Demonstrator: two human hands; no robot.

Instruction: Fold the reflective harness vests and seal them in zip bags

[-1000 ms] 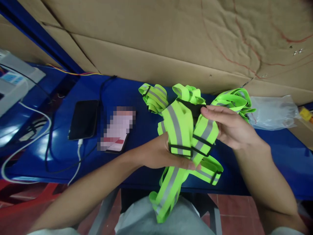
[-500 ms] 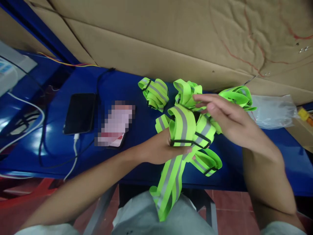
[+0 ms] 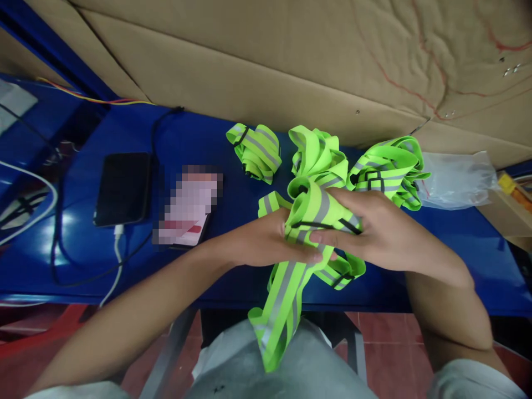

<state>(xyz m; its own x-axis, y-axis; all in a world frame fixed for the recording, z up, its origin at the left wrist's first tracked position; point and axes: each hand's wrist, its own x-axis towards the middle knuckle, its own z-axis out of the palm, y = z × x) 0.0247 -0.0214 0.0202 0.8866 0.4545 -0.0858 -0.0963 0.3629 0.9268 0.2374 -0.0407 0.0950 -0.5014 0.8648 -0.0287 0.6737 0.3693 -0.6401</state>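
Note:
A lime-green reflective strap (image 3: 279, 293) with a grey stripe and black buckles is bunched between my hands, and its loose end hangs over the table's front edge toward my lap. My left hand (image 3: 266, 239) grips the bundle from the left, thumb across the front. From the right, my right hand (image 3: 369, 227) is closed around the folded loops, its thumb near a black buckle. Behind lie three similar bundles: a compact roll (image 3: 258, 152), a loose heap (image 3: 318, 152) and a buckled pile (image 3: 390, 172). Another strap part (image 3: 338, 274) shows beneath my hands.
On the blue table (image 3: 233, 282), a black phone (image 3: 123, 188) with a white cable and a second, blurred-out phone (image 3: 189, 208) lie at left. A clear plastic bag (image 3: 457, 180) rests at right. Cardboard (image 3: 249, 55) lines the back.
My right hand has come down from above the bundle and closed on its right side. The folded loops have been drawn together. My left hand keeps its hold, and the view has shifted slightly.

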